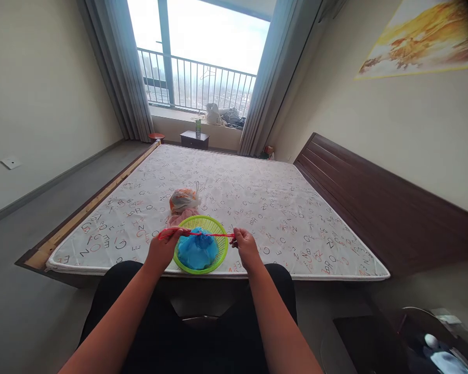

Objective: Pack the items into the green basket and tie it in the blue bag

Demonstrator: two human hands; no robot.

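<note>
A red string (217, 235) is stretched sideways between my two hands, above a green plastic basket (223, 255). My left hand (164, 248) pinches it on the left, with a loop of the string hanging out past the fingers. On the other side, my right hand (245, 245) grips the string's right end between closed fingertips. Inside the basket lies a blue plastic bag (197, 253), gathered at its top where the string crosses. Whether the string is wound round the bag's neck I cannot tell.
Behind the basket, a clear plastic bag with orange contents (184, 200) and a pink cloth (182, 215) rest on the letter-printed mattress (265, 208). A dark headboard (374, 192) stands at right. Beyond are a nightstand (194, 140) and window. My knees touch the bed's near edge.
</note>
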